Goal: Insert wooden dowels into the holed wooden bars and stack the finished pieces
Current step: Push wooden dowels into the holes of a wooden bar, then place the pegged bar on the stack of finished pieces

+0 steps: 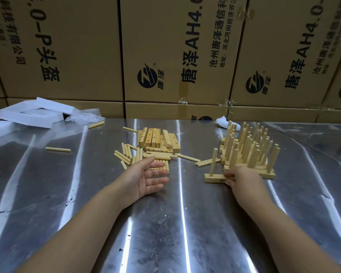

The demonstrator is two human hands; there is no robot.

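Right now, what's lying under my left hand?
Loose dowels lie side by side on the metal table, partly beneath the fingers of your open left hand. The hand covers their near parts, so how many lie there cannot be counted.

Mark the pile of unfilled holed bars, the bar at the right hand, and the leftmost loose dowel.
pile of holed bars (150, 137), head view, top face of one bar.
bar with upright dowel (212, 177), head view, left end of its base.
leftmost loose dowel (58, 149), head view, mid-length.
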